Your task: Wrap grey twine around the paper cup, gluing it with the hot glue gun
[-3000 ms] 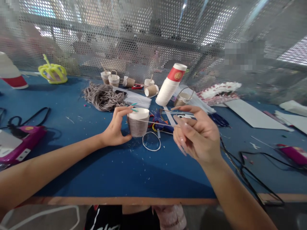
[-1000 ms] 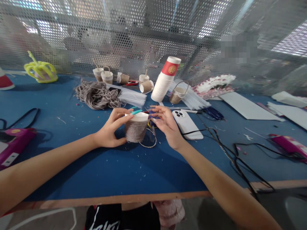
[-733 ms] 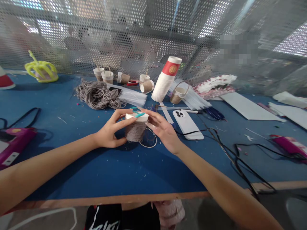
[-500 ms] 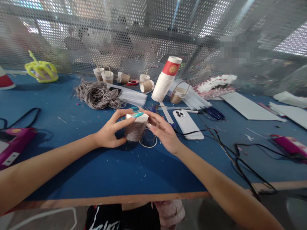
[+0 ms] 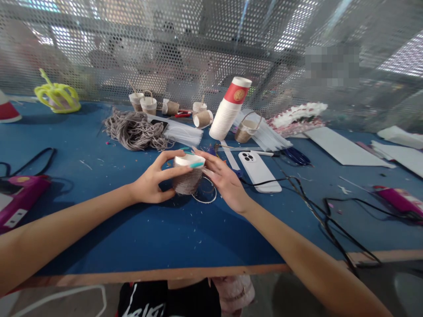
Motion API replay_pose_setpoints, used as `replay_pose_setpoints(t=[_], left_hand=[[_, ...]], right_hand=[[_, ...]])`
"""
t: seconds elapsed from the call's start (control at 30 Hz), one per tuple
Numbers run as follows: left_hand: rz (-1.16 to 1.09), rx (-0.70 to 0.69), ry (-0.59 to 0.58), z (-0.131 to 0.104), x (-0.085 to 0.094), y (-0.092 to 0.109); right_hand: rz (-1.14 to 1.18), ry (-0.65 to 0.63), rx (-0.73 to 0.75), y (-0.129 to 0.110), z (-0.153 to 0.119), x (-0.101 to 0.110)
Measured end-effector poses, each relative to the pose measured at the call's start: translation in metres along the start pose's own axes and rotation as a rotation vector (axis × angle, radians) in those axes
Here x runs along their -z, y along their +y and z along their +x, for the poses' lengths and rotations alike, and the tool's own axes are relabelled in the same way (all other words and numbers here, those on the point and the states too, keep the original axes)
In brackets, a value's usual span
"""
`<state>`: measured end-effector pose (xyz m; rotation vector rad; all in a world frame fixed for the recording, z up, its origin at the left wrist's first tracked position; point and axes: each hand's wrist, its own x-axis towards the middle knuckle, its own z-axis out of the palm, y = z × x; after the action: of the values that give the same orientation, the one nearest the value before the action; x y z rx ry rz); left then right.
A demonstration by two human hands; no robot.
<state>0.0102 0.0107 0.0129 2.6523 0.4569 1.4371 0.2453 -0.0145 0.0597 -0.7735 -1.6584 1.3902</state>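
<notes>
Between my hands a paper cup [image 5: 187, 181], wrapped in grey-brown cord and white at its top, stands on the blue table [image 5: 158, 246]. My left hand [image 5: 155, 178] grips it from the left, with the thumb low on its side and the long turquoise-nailed fingers over the upper part. On the right, my right hand [image 5: 228, 180] has its fingers against the rim and upper side. A thin white ring [image 5: 205, 202] lies on the table just right of the cup, partly behind my right fingers.
Behind my hands lie a grey cord bundle [image 5: 132, 130], a leaning stack of paper cups [image 5: 225, 114] and several small cord-wrapped cups [image 5: 148, 105]. A white phone [image 5: 259, 172], scissors [image 5: 295, 156] and black cables [image 5: 310, 202] are on the right. Magenta devices [image 5: 28, 198] sit at both sides.
My left fingers have shifted slightly along the cup's rim, and more of the white top shows. The right fingers have moved a little on the rim. The cup stays in place.
</notes>
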Motion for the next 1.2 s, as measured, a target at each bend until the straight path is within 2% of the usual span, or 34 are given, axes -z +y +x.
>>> replay_pose_setpoints(t=[0.1,0.2,0.33,0.47,0.57,0.63,0.67,0.77,0.87,1.03,1.2], left_hand=[[0.024,0.008,-0.019,0.001,0.002,0.001],[-0.010,0.018,0.013,0.000,0.002,0.000],[-0.154,0.151,0.066,-0.006,-0.002,-0.004],[-0.287,0.385,0.178,-0.010,-0.004,-0.008],[-0.379,0.499,0.197,-0.009,-0.005,-0.014],[-0.456,0.527,0.205,-0.007,-0.005,-0.018],[-0.474,0.538,0.215,-0.007,-0.006,-0.020],[-0.429,0.581,0.263,-0.006,-0.008,-0.026],[-0.349,0.636,0.320,-0.007,-0.009,-0.031],[-0.231,0.694,0.371,-0.009,-0.010,-0.034],[-0.207,0.786,0.424,-0.010,-0.009,-0.036]], right_hand=[[-0.001,-0.031,0.019,0.004,-0.001,0.002],[0.029,-0.044,0.030,0.007,-0.001,0.005],[-0.037,0.017,0.028,0.007,0.000,0.011],[-0.433,0.042,0.139,0.003,0.002,0.025],[-0.720,0.217,0.194,0.003,0.009,0.044],[-0.846,0.339,0.172,0.006,0.015,0.056],[-0.899,0.350,0.132,0.007,0.017,0.060],[-1.039,0.277,0.028,0.011,0.022,0.068],[-1.136,0.234,0.017,0.008,0.020,0.071],[-1.097,0.061,-0.034,-0.001,0.013,0.081],[-1.160,0.037,-0.102,0.002,0.015,0.088]])
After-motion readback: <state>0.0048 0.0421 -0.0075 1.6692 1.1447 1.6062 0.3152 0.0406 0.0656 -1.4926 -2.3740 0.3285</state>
